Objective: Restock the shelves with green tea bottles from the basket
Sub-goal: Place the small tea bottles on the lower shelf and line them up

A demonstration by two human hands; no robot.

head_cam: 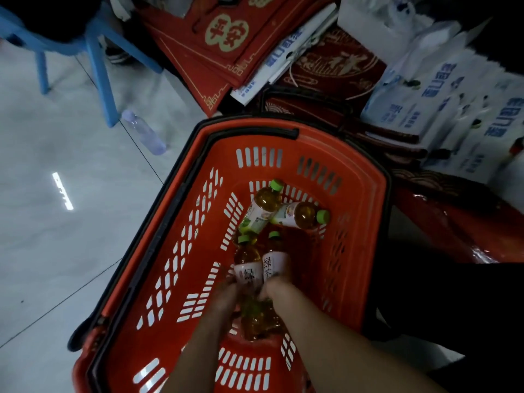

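Now, near to far:

Arms: two bare arms reach down from the bottom edge into the big orange plastic basket with slotted walls.

Loose bottle between the arms: one green tea bottle lies low in the basket between the wrists. It is blurry. No hand holds it.

Left hand: the left hand is at the bottom end of a small clear bottle of brown tea with a green cap and a pale label. Its fingers look wrapped on that end, but the blur hides them, so I cannot tell if they are tight.

Right hand: the right hand is at the bottom end of a second bottle just like it. Its fingers curl around the label and hold the bottle.

Which way the held bottles point: both lie side by side, touching. Their caps point away from the person and their bottoms sit in the hands. So each hand can lift its own bottle straight up and out.

Other bottles: two more tea bottles lie farther in. One slants with its cap to the far wall. The other lies across with its cap to the right. They touch. The right hand is nearer to both.

Floor: pale grey tiles, with a clear empty bottle lying by a blue plastic stool leg.

Far away: red boxes with gold patterns and white bags with blue words.

Shelves: none in view.
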